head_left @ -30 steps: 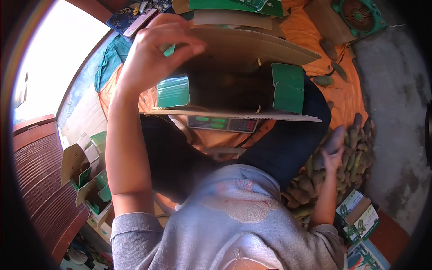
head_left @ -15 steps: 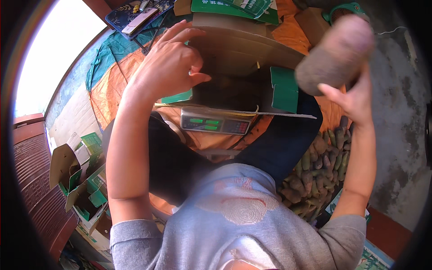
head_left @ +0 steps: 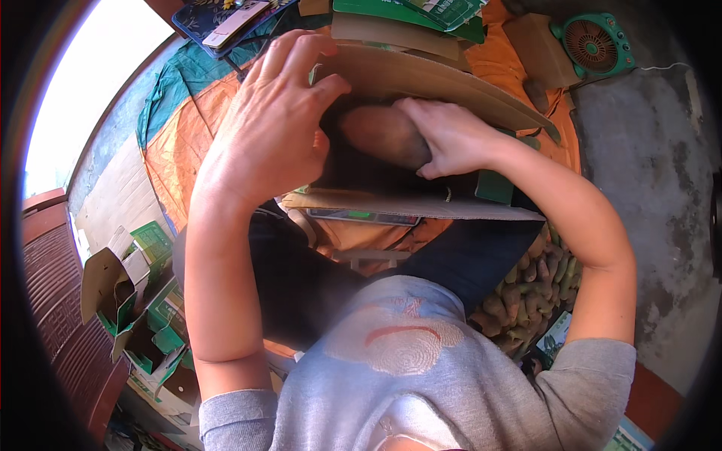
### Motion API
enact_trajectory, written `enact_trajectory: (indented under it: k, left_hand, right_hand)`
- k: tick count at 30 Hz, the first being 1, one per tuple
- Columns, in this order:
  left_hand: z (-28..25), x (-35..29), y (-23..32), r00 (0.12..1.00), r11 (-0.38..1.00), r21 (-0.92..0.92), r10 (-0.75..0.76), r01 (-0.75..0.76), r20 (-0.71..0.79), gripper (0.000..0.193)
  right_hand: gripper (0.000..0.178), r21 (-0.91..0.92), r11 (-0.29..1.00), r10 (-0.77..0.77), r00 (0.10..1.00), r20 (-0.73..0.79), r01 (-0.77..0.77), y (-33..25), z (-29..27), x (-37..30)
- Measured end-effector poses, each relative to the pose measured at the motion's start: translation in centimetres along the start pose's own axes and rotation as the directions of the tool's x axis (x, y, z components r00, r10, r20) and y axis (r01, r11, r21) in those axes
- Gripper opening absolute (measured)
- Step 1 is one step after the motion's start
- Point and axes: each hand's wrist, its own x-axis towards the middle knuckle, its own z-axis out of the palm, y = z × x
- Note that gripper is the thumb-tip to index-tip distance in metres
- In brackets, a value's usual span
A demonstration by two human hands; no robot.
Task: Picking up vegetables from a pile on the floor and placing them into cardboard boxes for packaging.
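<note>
My right hand (head_left: 455, 139) reaches into an open cardboard box (head_left: 451, 71) and grips a thick, brownish root vegetable (head_left: 382, 134). The root lies tilted in the dark inside of the box, and its lower side is lost in shadow. At the box's left end is my left hand (head_left: 274, 120), fingers apart and slightly curled, holding nothing that I can see. A green inner flap (head_left: 494, 186) shows at the box's right end. Under the near edge of the box, a digital scale (head_left: 365, 217) is mostly covered.
A pile of brown and greenish root vegetables (head_left: 530, 293) lies by my right leg. Cut green-and-brown cartons (head_left: 154, 319) stand at the left. Beyond the box are a green fan (head_left: 596, 45) and a small table (head_left: 218, 34). Orange sheeting (head_left: 180, 143) covers the floor.
My right hand has swung left and down, bringing the root from outside the box's right end into the box. My left hand's fingers have spread. The box has shifted nearer, covering more of the scale.
</note>
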Motion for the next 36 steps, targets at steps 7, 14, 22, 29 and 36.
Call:
enact_trajectory:
  k: [7,14,22,29,36]
  left_hand:
    - [0.6,0.3,-0.1,0.999,0.987,-0.159,-0.030,0.034,0.023,0.058]
    - [0.8,0.2,-0.4,0.998,0.998,-0.066,0.026,-0.021,0.063,0.069]
    - [1.1,0.5,-0.2,0.996,0.996,-0.074,0.047,-0.042,0.070,0.071]
    - [1.1,0.5,0.0,0.996,0.995,-0.099,0.030,-0.022,0.082,0.073]
    - [1.4,0.7,-0.1,0.996,0.994,-0.107,0.028,-0.019,0.088,0.073]
  right_hand:
    - [0.097,-0.346,0.938,0.117,0.947,0.301,-0.006,2.5,6.9,3.4]
    - [0.115,-0.403,0.900,0.352,0.824,0.444,-0.167,4.4,9.8,3.7]
    - [0.118,-0.402,0.891,0.390,0.810,0.438,-0.211,5.1,10.7,3.6]
    - [0.121,-0.423,0.875,0.433,0.774,0.462,-0.237,5.4,11.1,3.7]
    - [0.114,-0.476,0.866,0.418,0.744,0.520,-0.154,5.0,10.8,3.7]
